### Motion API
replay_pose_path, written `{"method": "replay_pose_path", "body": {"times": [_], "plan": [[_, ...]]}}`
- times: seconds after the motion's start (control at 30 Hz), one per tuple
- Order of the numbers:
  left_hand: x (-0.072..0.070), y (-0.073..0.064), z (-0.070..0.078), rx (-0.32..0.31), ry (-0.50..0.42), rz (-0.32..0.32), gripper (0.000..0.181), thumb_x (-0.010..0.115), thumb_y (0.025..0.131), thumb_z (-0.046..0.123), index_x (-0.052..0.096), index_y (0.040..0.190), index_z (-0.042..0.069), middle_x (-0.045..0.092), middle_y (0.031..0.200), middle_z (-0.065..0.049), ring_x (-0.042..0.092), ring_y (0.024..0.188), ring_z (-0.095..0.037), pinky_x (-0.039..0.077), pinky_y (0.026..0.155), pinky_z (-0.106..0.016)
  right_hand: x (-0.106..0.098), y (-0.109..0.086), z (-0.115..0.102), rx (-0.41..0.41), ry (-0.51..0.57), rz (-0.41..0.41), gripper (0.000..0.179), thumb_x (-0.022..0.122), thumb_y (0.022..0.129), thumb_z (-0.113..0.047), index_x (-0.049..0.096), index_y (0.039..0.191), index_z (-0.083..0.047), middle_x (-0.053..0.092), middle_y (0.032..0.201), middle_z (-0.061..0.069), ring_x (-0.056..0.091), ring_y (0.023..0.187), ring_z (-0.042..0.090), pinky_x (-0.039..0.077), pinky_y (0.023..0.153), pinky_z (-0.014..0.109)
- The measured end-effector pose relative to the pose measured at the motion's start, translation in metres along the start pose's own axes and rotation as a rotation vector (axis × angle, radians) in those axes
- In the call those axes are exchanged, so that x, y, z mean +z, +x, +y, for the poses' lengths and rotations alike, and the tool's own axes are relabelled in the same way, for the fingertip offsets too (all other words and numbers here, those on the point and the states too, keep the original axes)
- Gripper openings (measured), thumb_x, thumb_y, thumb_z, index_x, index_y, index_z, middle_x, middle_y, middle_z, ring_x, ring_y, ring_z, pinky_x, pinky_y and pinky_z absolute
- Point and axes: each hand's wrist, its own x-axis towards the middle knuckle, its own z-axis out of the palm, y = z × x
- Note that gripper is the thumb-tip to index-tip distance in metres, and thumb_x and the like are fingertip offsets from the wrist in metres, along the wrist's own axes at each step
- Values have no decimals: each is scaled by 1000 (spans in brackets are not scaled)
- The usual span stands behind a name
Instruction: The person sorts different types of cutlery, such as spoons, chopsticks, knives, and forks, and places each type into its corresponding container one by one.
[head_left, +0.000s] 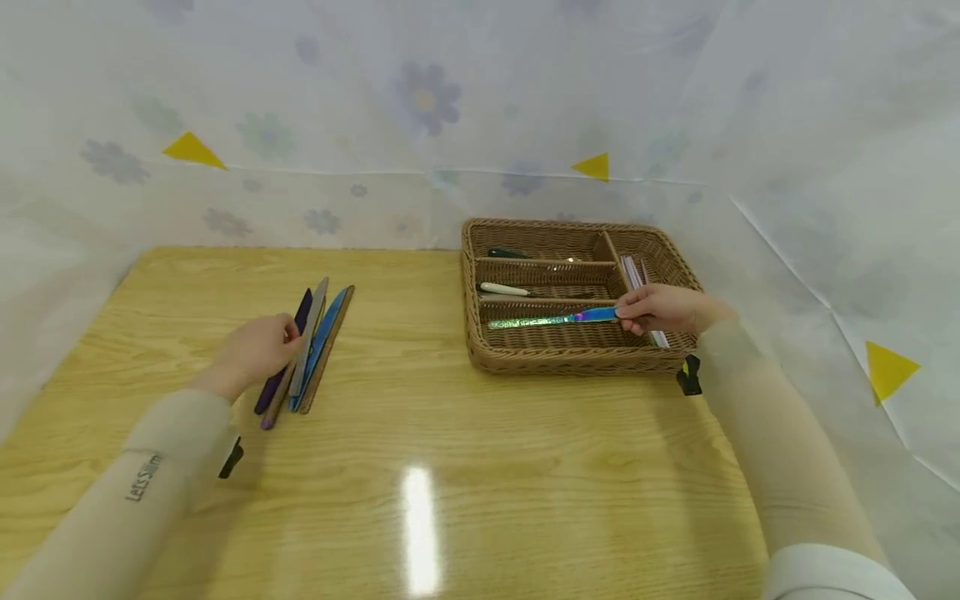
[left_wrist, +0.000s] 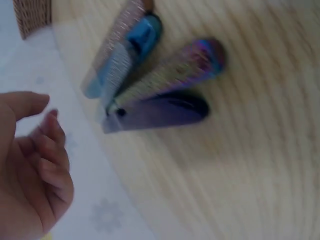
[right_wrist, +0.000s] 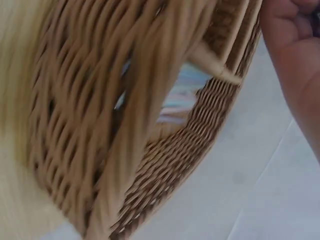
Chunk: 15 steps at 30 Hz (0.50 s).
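My right hand (head_left: pixel 660 308) pinches one end of a shiny rainbow-blue table knife (head_left: pixel 596 315). That knife lies level over the front compartment of a brown wicker cutlery tray (head_left: pixel 577 367), its glittery handle pointing left. Whether it touches the tray floor I cannot tell. On the left of the table, my left hand (head_left: pixel 258 350) is beside a loose fan of several coloured knives, among them a purple one (left_wrist: pixel 160 112), a blue one (head_left: pixel 318 346) and a brown glittery one (head_left: pixel 330 350). In the left wrist view, the left hand's fingers are loosely bent with nothing between them.
A dark-handled utensil (head_left: pixel 506 253) lies in the tray's back compartment, a white-handled one (head_left: pixel 504 289) in the middle. Pale pastel sticks (right_wrist: pixel 185 90) fill part of the right side compartment. Flowered white sheeting (head_left: pixel 360 108) hangs behind the wooden table (head_left: pixel 360 500).
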Motion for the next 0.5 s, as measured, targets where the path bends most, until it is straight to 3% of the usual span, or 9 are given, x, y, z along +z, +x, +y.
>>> {"method": "replay_pose_path", "body": {"times": [0.13,0.23,0.37,0.5], "plan": [[2,-1,-17,-138,10,-14,39,45,96,23,51,111,-12,60,100,-30,60,70,-32,47,55,-38,-4,-4,12,46,22,32,16,46,99,-17,59,90,-12,57,79,-4,50,67,6,45,71,26],[5,2,-23,-187,21,-33,47,45,97,28,48,117,-14,55,114,-34,61,85,-39,49,62,-43,-1,-2,13,72,27,31,16,45,99,-16,59,91,-11,57,79,-4,51,67,6,45,70,25],[11,6,-20,-206,2,-63,47,44,97,33,52,108,-13,60,95,-27,60,69,-28,45,56,-36,7,5,8,99,15,34,17,45,99,-15,58,89,-11,58,78,-4,52,66,6,46,68,24],[16,8,-13,-226,-25,-82,36,46,96,32,50,84,-2,52,69,-10,48,56,-18,37,50,-29,18,17,2,150,-128,73,18,50,97,-19,61,98,-5,62,83,-1,56,72,9,48,71,27]]}}
